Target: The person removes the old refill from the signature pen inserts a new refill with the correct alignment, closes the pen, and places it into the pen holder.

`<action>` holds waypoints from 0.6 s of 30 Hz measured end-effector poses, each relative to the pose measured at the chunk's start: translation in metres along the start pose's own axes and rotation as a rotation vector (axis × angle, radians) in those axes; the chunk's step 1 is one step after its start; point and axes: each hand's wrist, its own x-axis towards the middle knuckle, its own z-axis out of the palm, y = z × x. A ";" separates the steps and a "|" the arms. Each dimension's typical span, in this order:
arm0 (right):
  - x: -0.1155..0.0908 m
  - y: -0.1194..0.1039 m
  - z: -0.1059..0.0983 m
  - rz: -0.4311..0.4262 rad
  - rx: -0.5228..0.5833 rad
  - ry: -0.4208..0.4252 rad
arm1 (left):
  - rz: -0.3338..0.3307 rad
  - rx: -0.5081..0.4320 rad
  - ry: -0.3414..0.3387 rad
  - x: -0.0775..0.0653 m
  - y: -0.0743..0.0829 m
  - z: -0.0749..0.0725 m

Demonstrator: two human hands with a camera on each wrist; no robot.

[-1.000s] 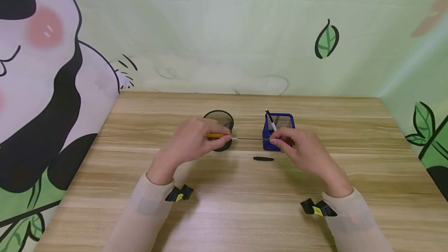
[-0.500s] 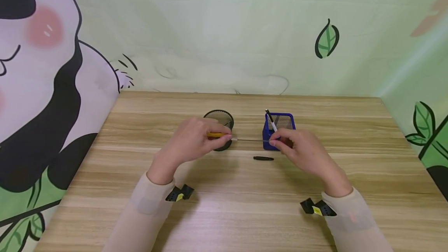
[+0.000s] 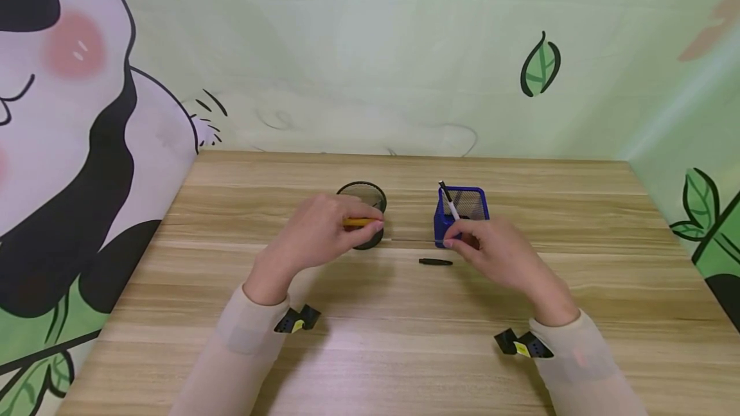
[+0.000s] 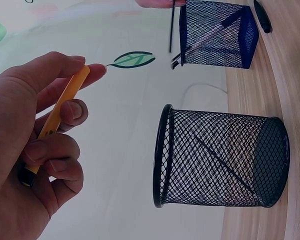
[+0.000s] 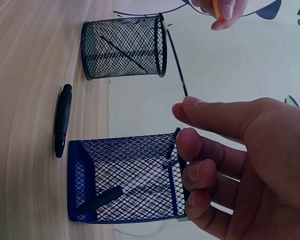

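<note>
My left hand (image 3: pixel 320 230) grips a yellow pen barrel (image 4: pixel 65 102), its fingers curled round it. The barrel has a dark end (image 4: pixel 27 176) near the palm. Between thumb and forefinger, my right hand (image 3: pixel 494 246) pinches a thin dark pen refill (image 5: pixel 177 62). In the head view the refill points left, its far end a little below the left fingertips and apart from the barrel. Behind the left hand stands a round black mesh pen holder (image 4: pixel 220 160). A square blue mesh pen holder (image 5: pixel 127 180) stands behind the right hand, with a black-and-white pen (image 3: pixel 449 201) leaning in it.
On the wooden table (image 3: pixel 370 352), a short black pen-like piece (image 3: pixel 435 262) lies in front of the holders. A thin dark stick (image 4: pixel 225 162) slants inside the round holder. A wall with painted leaves (image 3: pixel 540 66) rises behind the table.
My right hand has moved slightly down toward me with the refill. Its left end, earlier right at the barrel in my left hand, is now lower and apart. The left hand has stayed put.
</note>
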 end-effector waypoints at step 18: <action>0.002 0.000 0.009 0.017 -0.060 -0.060 | -0.101 0.019 -0.029 0.000 0.003 -0.002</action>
